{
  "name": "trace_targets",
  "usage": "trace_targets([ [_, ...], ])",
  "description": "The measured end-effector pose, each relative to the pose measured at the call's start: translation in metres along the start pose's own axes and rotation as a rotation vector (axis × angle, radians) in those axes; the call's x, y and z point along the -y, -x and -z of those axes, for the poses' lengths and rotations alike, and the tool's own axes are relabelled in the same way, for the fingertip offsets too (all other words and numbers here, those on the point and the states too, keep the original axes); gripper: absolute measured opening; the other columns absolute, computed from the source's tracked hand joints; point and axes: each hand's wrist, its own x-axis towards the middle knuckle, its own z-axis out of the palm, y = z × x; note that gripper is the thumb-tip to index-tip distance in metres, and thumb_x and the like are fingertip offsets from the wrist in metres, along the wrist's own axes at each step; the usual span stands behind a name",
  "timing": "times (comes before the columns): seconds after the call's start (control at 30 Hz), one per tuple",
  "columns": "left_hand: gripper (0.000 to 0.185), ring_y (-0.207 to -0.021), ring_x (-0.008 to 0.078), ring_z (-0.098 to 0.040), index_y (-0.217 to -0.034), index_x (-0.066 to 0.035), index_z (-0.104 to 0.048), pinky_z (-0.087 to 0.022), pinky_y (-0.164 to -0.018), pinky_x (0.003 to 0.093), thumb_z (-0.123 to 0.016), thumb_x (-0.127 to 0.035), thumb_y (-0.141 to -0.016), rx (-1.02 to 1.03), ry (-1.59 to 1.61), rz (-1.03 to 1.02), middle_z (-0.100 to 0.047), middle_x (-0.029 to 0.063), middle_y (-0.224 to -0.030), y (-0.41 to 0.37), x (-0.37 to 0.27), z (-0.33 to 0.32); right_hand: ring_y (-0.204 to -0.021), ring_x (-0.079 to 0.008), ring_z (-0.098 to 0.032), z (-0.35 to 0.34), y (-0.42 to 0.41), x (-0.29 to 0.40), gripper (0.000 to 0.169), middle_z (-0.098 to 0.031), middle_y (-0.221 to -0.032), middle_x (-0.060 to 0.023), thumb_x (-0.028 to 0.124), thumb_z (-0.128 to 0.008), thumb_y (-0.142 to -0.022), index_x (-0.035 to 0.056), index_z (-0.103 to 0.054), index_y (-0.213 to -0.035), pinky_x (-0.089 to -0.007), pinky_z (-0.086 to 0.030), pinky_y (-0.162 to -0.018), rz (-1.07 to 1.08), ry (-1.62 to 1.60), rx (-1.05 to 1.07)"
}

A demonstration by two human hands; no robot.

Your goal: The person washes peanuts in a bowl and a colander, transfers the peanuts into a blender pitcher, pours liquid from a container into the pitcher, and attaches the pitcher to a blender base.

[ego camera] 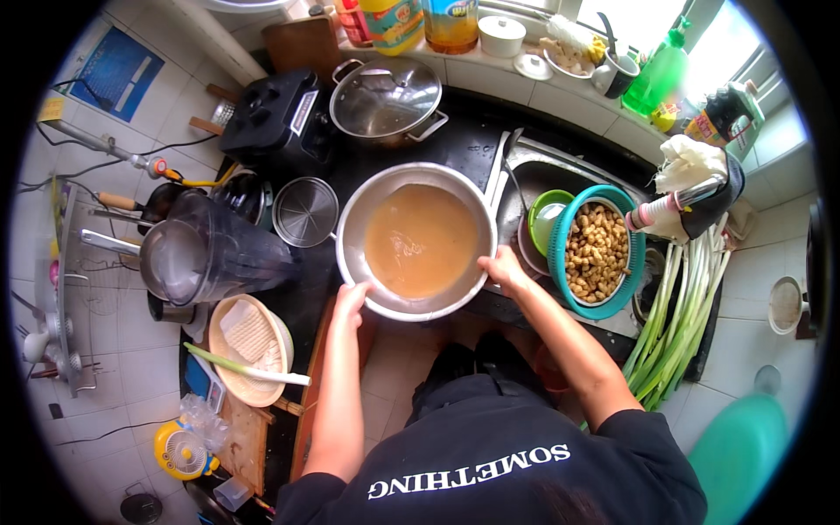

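A wide metal basin (351, 243) of cloudy tan liquid (420, 239) is held level in front of me, at the counter's front edge. My left hand (352, 300) grips its near left rim, fingers hidden underneath. On the near right rim is my right hand (504, 268), thumb on top. Left of the basin lies a round metal strainer (305, 211). Close by my right hand, a teal plastic basket (561, 275) of unshelled peanuts (596, 252) rests over the sink (508, 187), beside a green bowl (543, 213).
A lidded glass-topped pot (386, 98) and a black blender base (279, 115) stand at the back. The blender jug (239, 246) and a saucepan (172, 256) are at left. A cream basket (223, 374) holds a cloth. Leeks or large scallions (669, 315) lie right of the sink.
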Motion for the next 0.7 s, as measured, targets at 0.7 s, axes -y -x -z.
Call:
trace_targets([
  [0.7, 0.066, -0.079, 0.0187, -0.059, -0.114, -0.001, -0.051, -0.043, -0.053, 0.0224, -0.034, 0.016, -0.052, 0.043, 0.291, -0.41, -0.059, 0.0094, -0.095, 0.081, -0.087, -0.089, -0.062, -0.0175, -0.056, 0.032, 0.047, -0.046, 0.012, -0.057, -0.072, -0.0077, 0.0, -0.055, -0.071, -0.002, -0.057, -0.082, -0.0311, -0.051, -0.06, -0.123, -0.629, 0.06],
])
